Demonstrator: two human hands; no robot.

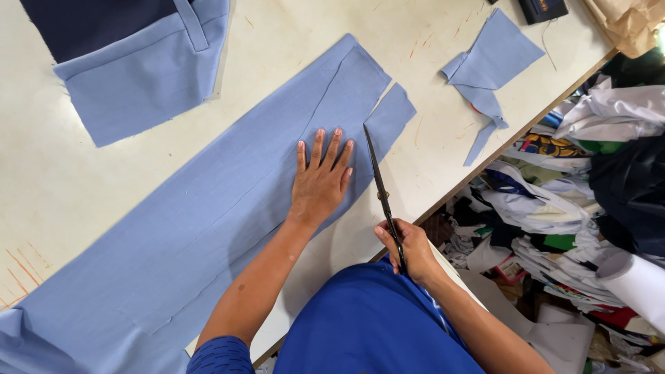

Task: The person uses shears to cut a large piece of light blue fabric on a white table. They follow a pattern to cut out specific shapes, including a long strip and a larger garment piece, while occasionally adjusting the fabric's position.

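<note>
Right hand hides scissors handles; blades seemingly nearly closed

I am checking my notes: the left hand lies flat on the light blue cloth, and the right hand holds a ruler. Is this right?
Not quite. In the head view the right hand holds black scissors, not a ruler. The left hand does lie flat on the light blue cloth.

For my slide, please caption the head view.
Left hand flattens blue cloth; right hand holds scissors.

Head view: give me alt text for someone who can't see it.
A person's left hand presses flat on a long light blue fabric piece on a cream table, while the right hand holds black scissors at the fabric's edge. Cloth scraps lie nearby.
</note>
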